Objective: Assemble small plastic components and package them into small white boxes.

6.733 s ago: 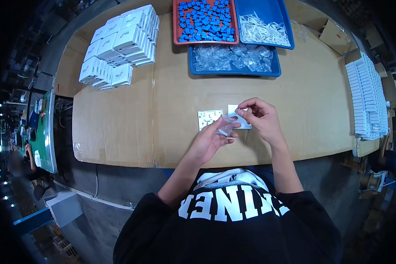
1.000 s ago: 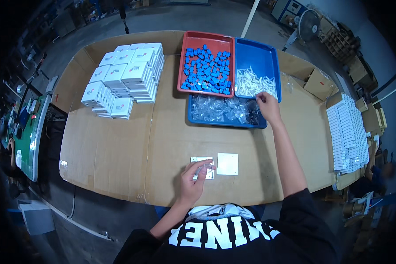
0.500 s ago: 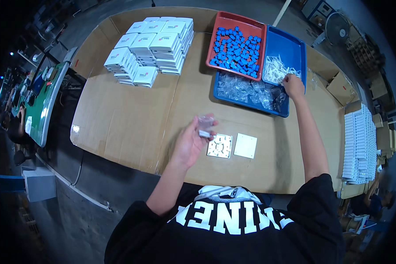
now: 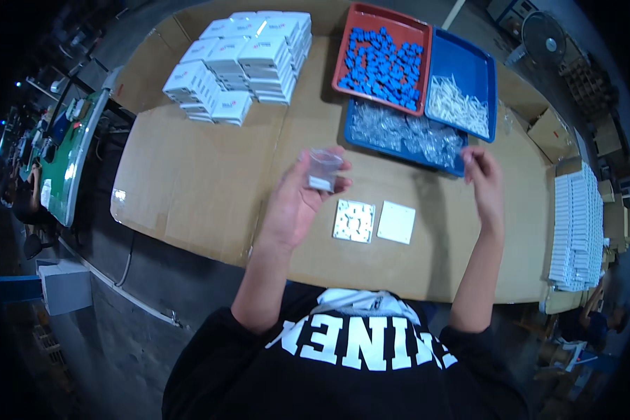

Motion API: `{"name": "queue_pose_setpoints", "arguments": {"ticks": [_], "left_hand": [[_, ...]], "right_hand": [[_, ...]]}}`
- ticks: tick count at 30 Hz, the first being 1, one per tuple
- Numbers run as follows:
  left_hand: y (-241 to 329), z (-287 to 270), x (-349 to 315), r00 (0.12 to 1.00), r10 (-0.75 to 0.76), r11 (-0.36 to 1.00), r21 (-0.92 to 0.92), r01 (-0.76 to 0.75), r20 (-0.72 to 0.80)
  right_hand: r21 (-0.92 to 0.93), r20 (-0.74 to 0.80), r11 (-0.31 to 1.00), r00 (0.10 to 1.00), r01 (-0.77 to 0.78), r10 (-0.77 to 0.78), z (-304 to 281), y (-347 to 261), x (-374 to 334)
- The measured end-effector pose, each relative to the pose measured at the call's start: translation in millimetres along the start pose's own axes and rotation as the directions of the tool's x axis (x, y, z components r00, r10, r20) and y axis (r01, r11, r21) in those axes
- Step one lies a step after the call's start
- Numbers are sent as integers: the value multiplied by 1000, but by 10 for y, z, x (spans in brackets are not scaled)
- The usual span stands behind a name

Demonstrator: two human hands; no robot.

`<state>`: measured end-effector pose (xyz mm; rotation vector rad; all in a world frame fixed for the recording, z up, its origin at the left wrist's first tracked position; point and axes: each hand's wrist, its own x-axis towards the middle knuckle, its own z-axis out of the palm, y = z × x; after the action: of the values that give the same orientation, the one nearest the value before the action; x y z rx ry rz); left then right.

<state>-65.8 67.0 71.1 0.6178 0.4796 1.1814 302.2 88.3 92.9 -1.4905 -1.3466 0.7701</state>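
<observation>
My left hand [image 4: 297, 199] holds up a small clear plastic bag [image 4: 325, 168] with a whitish strip at its lower end. To the right, my right hand [image 4: 484, 183] is over the table by the corner of the lower blue tray [image 4: 406, 155]. Its fingers are drawn together; what is between them is too small to make out. Below the bag lie a square white piece with a patterned inside [image 4: 353, 221] and, beside it, a plain white square plate [image 4: 396, 222]. White slender pieces [image 4: 462, 108] fill part of the upper blue tray [image 4: 462, 52].
A red tray [image 4: 341, 63] of blue plastic pieces [image 4: 385, 66] overlaps the lower blue tray, which holds clear bags [image 4: 395, 129]. White boxes [image 4: 248, 59] are stacked at the far left. More thin white pieces [image 4: 576, 231] are piled at the right edge of the cardboard-covered table [image 4: 189, 182].
My right hand has come out of the tray of white pieces and back toward me. My left hand has raised the bag slightly away from me, and the bag now faces up more openly.
</observation>
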Motion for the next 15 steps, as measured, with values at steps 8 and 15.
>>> {"name": "queue_pose_setpoints", "arguments": {"ticks": [8, 15], "left_hand": [[-176, 192, 29, 972, -234, 970, 57, 235, -21], [-285, 210, 3, 945, -326, 927, 191, 322, -13]], "right_hand": [[287, 167, 957, 982, 37, -88, 583, -665, -529], [-38, 291, 953, 916, 301, -277, 661, -823, -438]]}}
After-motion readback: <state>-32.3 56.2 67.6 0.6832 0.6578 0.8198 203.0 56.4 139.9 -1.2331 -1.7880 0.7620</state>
